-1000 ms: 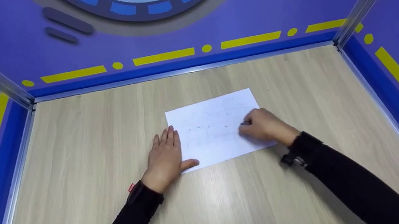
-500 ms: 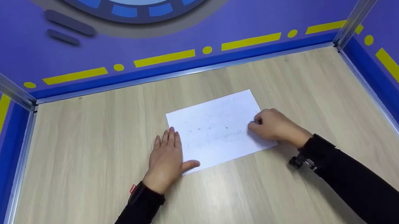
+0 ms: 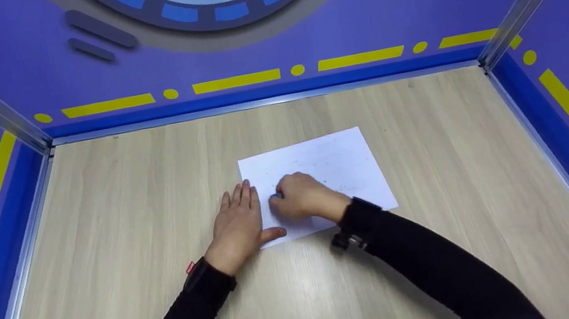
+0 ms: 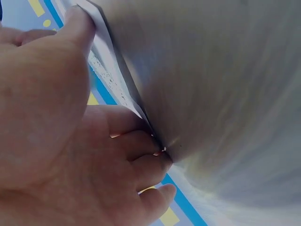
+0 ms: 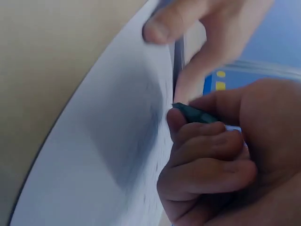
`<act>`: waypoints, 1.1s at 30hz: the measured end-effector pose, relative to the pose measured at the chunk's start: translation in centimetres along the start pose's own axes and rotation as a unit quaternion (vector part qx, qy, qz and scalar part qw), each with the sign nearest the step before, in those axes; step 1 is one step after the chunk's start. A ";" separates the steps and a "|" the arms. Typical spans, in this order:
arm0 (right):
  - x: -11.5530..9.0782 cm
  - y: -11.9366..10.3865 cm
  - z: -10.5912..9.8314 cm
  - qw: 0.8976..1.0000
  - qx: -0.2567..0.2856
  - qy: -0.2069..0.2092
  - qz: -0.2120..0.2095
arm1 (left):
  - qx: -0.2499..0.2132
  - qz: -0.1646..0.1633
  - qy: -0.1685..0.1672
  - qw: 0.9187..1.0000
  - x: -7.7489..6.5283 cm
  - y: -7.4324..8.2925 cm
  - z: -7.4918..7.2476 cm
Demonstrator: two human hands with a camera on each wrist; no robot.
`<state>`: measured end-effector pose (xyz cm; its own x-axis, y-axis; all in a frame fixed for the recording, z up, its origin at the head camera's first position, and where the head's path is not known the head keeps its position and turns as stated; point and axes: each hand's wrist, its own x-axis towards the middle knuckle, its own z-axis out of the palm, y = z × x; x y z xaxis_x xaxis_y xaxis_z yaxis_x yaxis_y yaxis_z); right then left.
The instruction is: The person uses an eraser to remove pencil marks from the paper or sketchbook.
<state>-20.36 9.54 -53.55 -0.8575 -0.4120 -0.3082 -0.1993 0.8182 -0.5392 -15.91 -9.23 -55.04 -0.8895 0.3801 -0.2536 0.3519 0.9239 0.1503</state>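
Note:
A white sheet of paper [image 3: 313, 158] lies on the wooden table, with faint grey marks and dark specks on it. My left hand [image 3: 234, 221] rests flat at its left edge, fingers straight, the thumb over the near left corner. The right hand [image 3: 303, 196] is over the left half of the sheet, close to the left hand. Its curled fingers grip a small dark blue-green eraser [image 5: 195, 113], seen in the right wrist view. Most of the eraser is hidden by those fingers. The left wrist view shows the left palm [image 4: 70, 155] beside the raised-looking paper edge [image 4: 110, 61].
The wooden tabletop [image 3: 126, 207] surrounds the sheet. Blue-purple panels [image 3: 297, 26] with yellow markings stand at the back and both sides. Metal strips [image 3: 264, 104] run along the panels' base.
The right hand shifted slightly right, then swept left across the sheet with the eraser, stopping near the left hand. Specks on the paper lie differently. The left hand stays in place.

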 end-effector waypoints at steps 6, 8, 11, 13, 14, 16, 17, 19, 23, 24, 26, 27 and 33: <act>2.2 -0.5 2.1 1.000 -0.020 -0.001 0.021 | 0.007 -0.008 -0.007 1.000 -0.1 0.0 -0.2; 1.7 -1.2 1.5 0.999 -0.007 -0.002 0.034 | 0.007 -0.011 -0.010 1.000 -0.1 0.0 -0.2; 1.3 -0.2 1.3 0.999 0.009 0.001 0.039 | 0.004 -0.010 -0.015 1.000 -0.1 0.1 -0.1; 0.8 1.0 0.8 0.999 0.021 0.001 0.049 | 0.003 -0.008 -0.019 1.000 -0.1 0.1 -0.1; 0.5 1.7 0.5 0.998 0.027 0.001 0.055 | 0.003 -0.008 -0.021 1.000 -0.1 0.2 -0.1; -0.3 3.2 -0.2 0.997 0.039 0.008 0.068 | 0.006 -0.008 -0.021 1.000 0.0 0.2 -0.1; -0.7 4.1 -0.6 0.996 0.044 0.010 0.075 | 0.009 -0.008 -0.023 1.000 0.0 0.2 -0.2; -1.6 5.9 -1.5 0.995 0.054 0.017 0.087 | 0.013 -0.007 -0.023 1.000 -0.1 0.2 -0.3; -3.6 9.4 -3.4 0.992 0.062 0.029 0.108 | 0.015 -0.004 -0.022 1.000 -0.1 0.2 -0.4; -4.1 10.3 -3.8 0.991 0.063 0.031 0.113 | 0.015 -0.003 -0.020 1.000 -0.1 0.2 -0.4; -5.0 11.8 -4.5 0.989 0.065 0.037 0.124 | 0.013 -0.003 -0.017 1.000 -0.2 0.2 -0.4; -5.4 12.4 -4.9 0.989 0.064 0.039 0.128 | 0.013 -0.003 -0.015 1.000 -0.2 0.2 -0.4; -6.6 13.9 -6.0 0.986 0.052 0.041 0.150 | 0.012 -0.002 -0.013 1.000 -0.2 0.3 -0.3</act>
<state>-20.35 26.04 -54.32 -0.9072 -0.1201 -0.4031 0.1150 0.8511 -0.5123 -15.71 -9.03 -54.71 -0.8828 0.3776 -0.2794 0.3558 0.9259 0.1269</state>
